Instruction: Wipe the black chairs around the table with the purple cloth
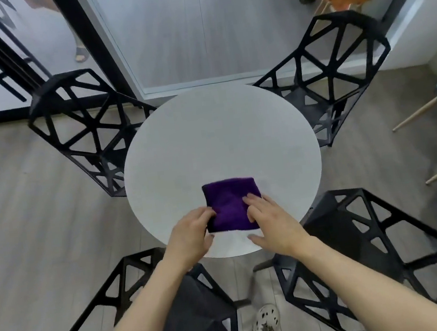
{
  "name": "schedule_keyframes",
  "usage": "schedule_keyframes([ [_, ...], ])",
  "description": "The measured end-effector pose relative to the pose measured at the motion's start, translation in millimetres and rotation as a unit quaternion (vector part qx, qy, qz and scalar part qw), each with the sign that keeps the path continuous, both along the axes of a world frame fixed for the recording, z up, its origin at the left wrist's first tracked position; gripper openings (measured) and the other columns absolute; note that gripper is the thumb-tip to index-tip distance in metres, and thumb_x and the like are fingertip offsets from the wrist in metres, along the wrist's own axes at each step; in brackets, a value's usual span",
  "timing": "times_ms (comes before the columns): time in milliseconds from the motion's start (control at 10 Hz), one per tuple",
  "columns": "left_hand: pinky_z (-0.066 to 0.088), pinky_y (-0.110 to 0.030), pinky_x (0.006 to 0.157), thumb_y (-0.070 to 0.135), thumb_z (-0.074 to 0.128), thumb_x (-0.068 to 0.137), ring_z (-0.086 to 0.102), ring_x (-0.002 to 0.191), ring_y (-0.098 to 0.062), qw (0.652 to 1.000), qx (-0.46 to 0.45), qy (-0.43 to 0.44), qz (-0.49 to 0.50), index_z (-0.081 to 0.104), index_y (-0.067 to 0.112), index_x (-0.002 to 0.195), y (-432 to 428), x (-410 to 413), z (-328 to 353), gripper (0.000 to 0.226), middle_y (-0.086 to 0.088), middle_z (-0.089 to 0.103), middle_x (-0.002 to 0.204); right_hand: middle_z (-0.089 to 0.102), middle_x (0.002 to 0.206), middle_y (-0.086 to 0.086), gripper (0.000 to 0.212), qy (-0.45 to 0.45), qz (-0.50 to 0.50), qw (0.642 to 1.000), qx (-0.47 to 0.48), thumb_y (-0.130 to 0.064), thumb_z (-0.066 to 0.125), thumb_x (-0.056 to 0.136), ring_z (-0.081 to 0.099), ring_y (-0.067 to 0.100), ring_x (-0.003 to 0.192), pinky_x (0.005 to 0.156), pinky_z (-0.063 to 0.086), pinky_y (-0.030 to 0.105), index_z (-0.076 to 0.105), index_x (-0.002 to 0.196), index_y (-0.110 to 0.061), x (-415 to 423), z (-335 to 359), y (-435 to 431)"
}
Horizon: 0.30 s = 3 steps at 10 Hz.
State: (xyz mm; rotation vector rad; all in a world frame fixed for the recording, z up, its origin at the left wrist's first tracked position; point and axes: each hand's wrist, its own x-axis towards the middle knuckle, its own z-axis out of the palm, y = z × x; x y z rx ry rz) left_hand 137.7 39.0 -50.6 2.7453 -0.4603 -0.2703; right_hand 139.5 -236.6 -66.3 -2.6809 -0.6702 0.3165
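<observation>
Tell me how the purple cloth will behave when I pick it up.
The cloth looks soft and folded in layers, so it will probably droop and may unfold if lifted by one edge. It is plain fabric, so likely light. On the smooth table it would probably slide easily.

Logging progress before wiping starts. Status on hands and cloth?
Left hand grips left edge of purple cloth. Right hand flat on it, fingers straight. Cloth folded on white table. Four black chairs untouched, nothing blocking.

I'm looking into what is reading as an office lounge or café corner: black lattice chairs (327, 223) are ringing a round white surface (219, 137), and a glass partition (194, 29) is standing behind it.
</observation>
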Motion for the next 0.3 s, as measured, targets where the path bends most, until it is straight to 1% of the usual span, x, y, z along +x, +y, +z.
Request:
schedule_keyframes([
  [100, 0.037, -0.039, 0.124, 0.024, 0.068, 0.091, 0.037, 0.154, -0.02, 0.976, 0.088, 0.193, -0.052, 0.035, 0.026, 0.165, -2, -15, -47, 0.082, 0.005, 0.026, 0.175, 0.011, 0.18, 0.002, 0.056, 0.139, 0.046, 0.983, -0.11, -0.054, 0.064, 0.097, 0.001, 0.023, 0.167, 0.132, 0.016, 0.058, 0.052, 0.141, -0.021, -15, -48, -4],
  [200, 0.032, -0.041, 0.127, 0.027, 0.06, 0.099, 0.031, 0.158, -0.021, 0.975, 0.098, 0.198, -0.027, 0.028, 0.026, 0.168, -5, -16, -57, 0.077, 0.003, 0.02, 0.177, 0.011, 0.18, -0.001, 0.048, 0.136, 0.014, 0.987, -0.09, -0.05, 0.052, 0.105, 0.004, 0.021, 0.167, 0.13, 0.023, 0.057, 0.054, 0.144, -0.023, -22, -57, -12],
  [300, 0.035, -0.043, 0.125, 0.031, 0.06, 0.1, 0.034, 0.156, -0.022, 0.972, 0.095, 0.214, -0.011, 0.03, 0.026, 0.167, -6, -19, -45, 0.074, 0.003, 0.026, 0.174, 0.03, 0.174, 0.001, 0.041, 0.14, 0.007, 0.984, -0.109, -0.046, 0.053, 0.105, 0.041, 0.025, 0.153, 0.117, 0.043, 0.052, 0.059, 0.139, -0.023, -27, -42, -19],
])
